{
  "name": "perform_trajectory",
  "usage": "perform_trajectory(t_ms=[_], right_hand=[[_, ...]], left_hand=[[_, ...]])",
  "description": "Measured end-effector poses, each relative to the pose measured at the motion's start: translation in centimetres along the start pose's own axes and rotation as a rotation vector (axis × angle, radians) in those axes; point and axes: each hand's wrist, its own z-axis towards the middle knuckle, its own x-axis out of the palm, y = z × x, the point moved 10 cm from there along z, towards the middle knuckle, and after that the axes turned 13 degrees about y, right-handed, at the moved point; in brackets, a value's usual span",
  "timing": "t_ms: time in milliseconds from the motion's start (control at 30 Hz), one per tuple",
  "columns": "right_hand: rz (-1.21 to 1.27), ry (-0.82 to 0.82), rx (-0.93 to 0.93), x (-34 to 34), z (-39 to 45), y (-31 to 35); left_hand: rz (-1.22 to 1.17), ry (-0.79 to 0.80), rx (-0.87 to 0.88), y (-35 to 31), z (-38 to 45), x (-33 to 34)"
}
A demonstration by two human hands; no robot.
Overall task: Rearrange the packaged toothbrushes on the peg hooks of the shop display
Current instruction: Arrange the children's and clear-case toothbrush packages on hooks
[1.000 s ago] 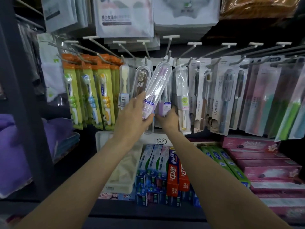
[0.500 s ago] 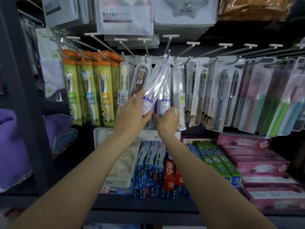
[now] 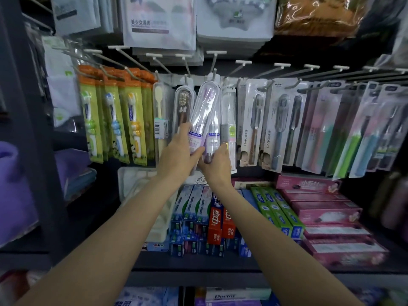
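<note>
Several rows of white peg hooks (image 3: 242, 62) ran across the upper half of the frame on a dark shop display, with a dark shelf (image 3: 198, 265) below them. At the left of the frame, green and orange carded children's toothbrushes (image 3: 114, 120) hung in a stack. At centre, the left hand (image 3: 176, 160) gripped the lower end of a clear toothbrush case with a purple label (image 3: 203, 115), thumb and fingers clamped around it, the case tilted with its top near a hook. Just right, the right hand (image 3: 217, 164) pinched the bottom of a second purple-labelled case (image 3: 212, 140) hanging behind the first. Further right hung grey twin-pack toothbrushes (image 3: 284, 127). On the shelf stood toothpaste boxes (image 3: 218, 224), with pink boxes (image 3: 320, 208) at lower right.
</note>
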Motion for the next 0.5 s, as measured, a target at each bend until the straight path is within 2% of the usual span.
perform_trajectory(t_ms=[200, 300, 500], right_hand=[[-0.111, 0.197, 0.05, 0.3, -1.7, -2.5], [-0.182, 0.177, 0.069, -1.6, -2.1, -3.0], [-0.229, 0.116, 0.084, -5.9, -2.3, -3.1]], left_hand=[[-0.052, -0.027, -0.007, 0.1, -0.1, 1.1], [-0.09, -0.043, -0.025, 0.4, -0.7, 1.9], [-0.055, 0.085, -0.13, 2.8, -2.7, 5.8]])
